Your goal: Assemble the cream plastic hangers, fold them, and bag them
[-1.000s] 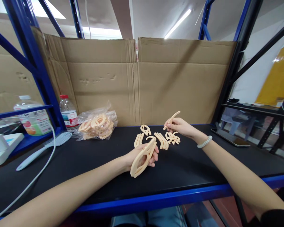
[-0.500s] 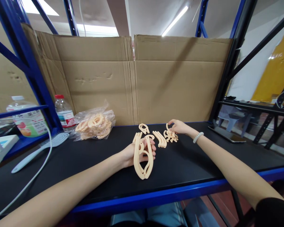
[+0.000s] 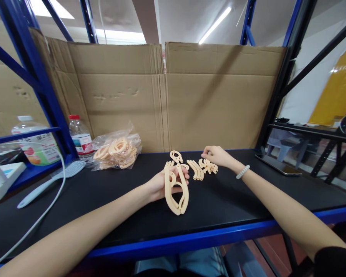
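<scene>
As far as I can tell from where I'm standing, this one's only partway along. The left hand [image 3: 158, 186] has its fingers curled around a beige frame [image 3: 167, 189], held up over the black tabletop [image 3: 219, 206]. Its two long sides meet at the near end, so I'd call that bit done, though I wouldn't swear the whole thing is finished. The right hand [image 3: 218, 156] is over at the pile of little hooks [image 3: 210, 167], thumb and fingers drawn in close together, but no clue whether anything's pinched between them. Plenty of loose stuff left: curved strips [image 3: 197, 171] lined up just beside the hooks, a few more half hidden behind the left hand, a looped piece [image 3: 172, 154] farther back. Plus a clear bag [image 3: 118, 152] of similar-looking parts off to the left, seemingly untouched.
</scene>
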`<state>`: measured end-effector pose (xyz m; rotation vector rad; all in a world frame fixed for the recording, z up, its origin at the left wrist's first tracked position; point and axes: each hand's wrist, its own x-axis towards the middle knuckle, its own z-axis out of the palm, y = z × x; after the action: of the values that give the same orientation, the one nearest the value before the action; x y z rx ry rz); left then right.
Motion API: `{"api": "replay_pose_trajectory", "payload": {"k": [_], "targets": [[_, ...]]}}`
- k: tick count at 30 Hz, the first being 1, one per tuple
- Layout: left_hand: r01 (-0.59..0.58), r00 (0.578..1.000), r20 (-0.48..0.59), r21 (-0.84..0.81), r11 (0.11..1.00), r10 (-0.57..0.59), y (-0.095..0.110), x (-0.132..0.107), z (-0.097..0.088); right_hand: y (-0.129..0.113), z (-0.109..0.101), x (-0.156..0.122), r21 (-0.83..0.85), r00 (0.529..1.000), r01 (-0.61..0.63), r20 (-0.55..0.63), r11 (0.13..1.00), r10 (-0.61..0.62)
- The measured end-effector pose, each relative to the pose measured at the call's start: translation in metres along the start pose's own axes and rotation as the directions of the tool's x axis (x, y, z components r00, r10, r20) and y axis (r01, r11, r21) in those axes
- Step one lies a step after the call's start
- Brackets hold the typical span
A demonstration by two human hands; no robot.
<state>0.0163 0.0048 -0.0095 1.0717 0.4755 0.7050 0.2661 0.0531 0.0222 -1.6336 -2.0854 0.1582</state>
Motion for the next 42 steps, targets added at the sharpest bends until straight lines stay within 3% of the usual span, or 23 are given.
{"api": "replay_pose_trajectory", "payload": {"k": [2, 4, 7, 9, 12, 14, 18, 20, 23, 26, 29, 33, 35, 38, 40, 42], "targets": [[-0.010, 0.998, -0.059, 0.021, 1.000, 0.011, 0.003, -0.001, 0.002, -0.022, 0.000, -0.014, 0.217, 0.984, 0.099, 0.126, 0.971, -0.128], [-0.022, 0.994, -0.110, 0.042, 0.999, 0.026, 0.006, -0.002, 0.003, -0.044, 0.005, -0.029, 0.383, 0.919, 0.121, 0.306, 0.916, -0.249], [-0.068, 0.985, -0.157, 0.065, 0.996, 0.077, 0.010, -0.002, 0.003, -0.067, 0.018, -0.047, 0.549, 0.783, 0.050, 0.497, 0.835, -0.374], [-0.104, 0.979, -0.168, 0.083, 0.991, 0.117, 0.012, -0.001, 0.003, -0.075, 0.029, -0.055, 0.660, 0.744, -0.021, 0.512, 0.751, -0.429], [-0.156, 0.966, -0.178, 0.176, 0.972, 0.187, 0.012, -0.002, 0.006, -0.082, 0.043, -0.061, 0.785, 0.741, -0.141, 0.488, 0.603, -0.462], [-0.213, 0.932, -0.226, 0.288, 0.934, 0.283, 0.010, -0.002, 0.010, -0.083, 0.049, -0.062, 0.827, 0.747, -0.250, 0.496, 0.504, -0.443], [-0.301, 0.770, -0.383, 0.488, 0.819, 0.511, 0.007, -0.005, 0.015, -0.082, 0.051, -0.058, 0.854, 0.790, -0.379, 0.499, 0.355, -0.357], [-0.281, 0.721, -0.434, 0.529, 0.801, 0.540, 0.007, -0.007, 0.016, -0.081, 0.051, -0.055, 0.865, 0.826, -0.374, 0.475, 0.334, -0.306], [-0.207, 0.754, -0.430, 0.564, 0.800, 0.498, 0.008, -0.008, 0.017, -0.078, 0.049, -0.052, 0.881, 0.865, -0.332, 0.427, 0.338, -0.264], [-0.172, 0.794, -0.373, 0.619, 0.766, 0.480, 0.008, -0.008, 0.020, -0.078, 0.048, -0.052, 0.893, 0.877, -0.258, 0.376, 0.368, -0.298], [-0.170, 0.785, -0.368, 0.645, 0.745, 0.498, 0.008, -0.008, 0.021, -0.080, 0.047, -0.055, 0.908, 0.923, -0.146, 0.268, 0.394, -0.276], [-0.164, 0.741, -0.423, 0.640, 0.751, 0.522, 0.008, -0.006, 0.017, -0.080, 0.044, -0.054, 0.890, 0.976, 0.033, 0.070, 0.455, -0.208], [-0.183, 0.724, -0.428, 0.638, 0.748, 0.542, 0.008, -0.005, 0.015, -0.076, 0.041, -0.053, 0.791, 0.962, 0.168, -0.001, 0.589, -0.272], [-0.212, 0.691, -0.447, 0.625, 0.751, 0.568, 0.007, -0.004, 0.013, -0.070, 0.033, -0.052, 0.391, 0.894, 0.436, -0.080, 0.811, -0.441], [-0.232, 0.665, -0.469, 0.610, 0.758, 0.581, 0.007, -0.003, 0.012, -0.068, 0.027, -0.052, 0.113, 0.837, 0.547, -0.099, 0.830, -0.538], [-0.255, 0.637, -0.482, 0.604, 0.755, 0.601, 0.006, -0.003, 0.011, -0.067, 0.023, -0.052, -0.037, 0.790, 0.606, -0.087, 0.795, -0.607]]}}
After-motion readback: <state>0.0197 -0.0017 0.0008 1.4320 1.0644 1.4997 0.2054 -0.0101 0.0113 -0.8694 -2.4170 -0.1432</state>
